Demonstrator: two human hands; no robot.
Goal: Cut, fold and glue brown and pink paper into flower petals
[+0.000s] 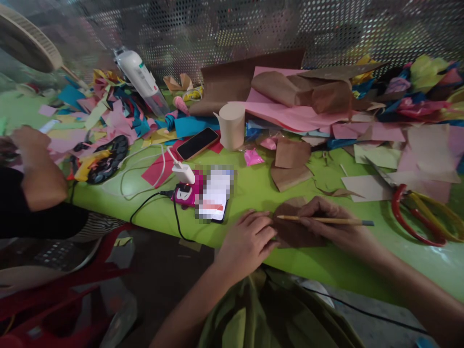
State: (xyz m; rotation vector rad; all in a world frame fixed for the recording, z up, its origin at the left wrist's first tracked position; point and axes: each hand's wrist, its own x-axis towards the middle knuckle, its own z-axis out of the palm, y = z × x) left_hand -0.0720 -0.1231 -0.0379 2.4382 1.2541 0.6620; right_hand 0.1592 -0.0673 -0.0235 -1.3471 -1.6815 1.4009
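My right hand (pixel 328 217) pinches a pencil (pixel 350 222) that lies almost level, its tip pointing left over a rounded piece of brown paper (pixel 295 235). Flat on the table at the left edge of that paper rests my left hand (pixel 248 238), fingers stretched out and holding nothing. Part of the brown paper is hidden under my hands. Just beyond it lie more brown paper cutouts (pixel 292 159). A lit phone (pixel 215 193), its screen blurred out, is left of my left hand.
Scissors (pixel 416 212) with red and yellow handles lie at the right. A paper cylinder (pixel 232 126), a dark phone (pixel 197 143) and a pink power strip (pixel 192 188) with cables stand beyond my left hand. Coloured scraps (pixel 112 116) line the back. A co-worker's arm (pixel 39 169) is at left.
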